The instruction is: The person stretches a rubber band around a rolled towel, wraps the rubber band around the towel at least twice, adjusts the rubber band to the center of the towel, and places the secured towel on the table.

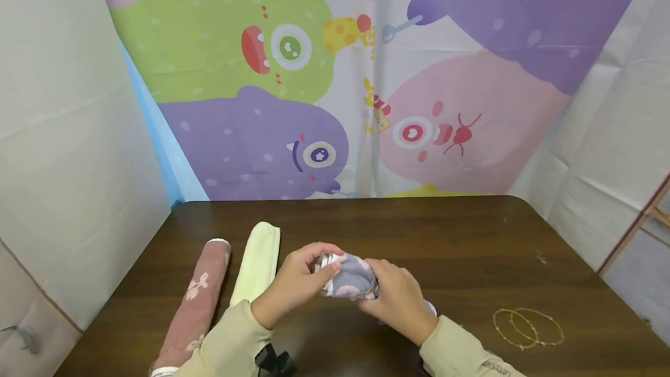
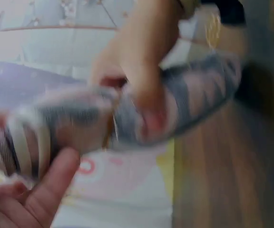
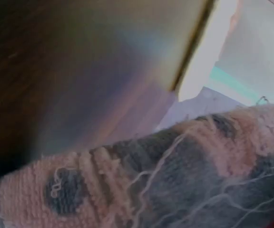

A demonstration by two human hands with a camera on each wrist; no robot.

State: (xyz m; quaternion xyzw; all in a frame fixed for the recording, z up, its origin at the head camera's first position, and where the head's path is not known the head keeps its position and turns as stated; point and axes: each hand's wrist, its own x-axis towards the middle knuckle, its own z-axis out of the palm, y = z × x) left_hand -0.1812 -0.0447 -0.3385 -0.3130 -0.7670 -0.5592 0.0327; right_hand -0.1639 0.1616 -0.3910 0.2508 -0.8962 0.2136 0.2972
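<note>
A rolled towel in grey and pink is held between my two hands above the table. My left hand grips its white-edged left end, thumb on the near side. Farther right along the roll, my right hand holds it with curled fingers and thumb. In the left wrist view, a thin gold band circles the roll just beside the right hand. Cloth of the roll fills the lower part of the right wrist view, with loose threads on it; the right fingers are hidden there. The left wrist view is blurred.
A reddish-pink rolled towel and a pale yellow rolled towel lie at the left of the dark wooden table. Two thin gold beaded rings overlap at the right. A patterned curtain hangs behind the table.
</note>
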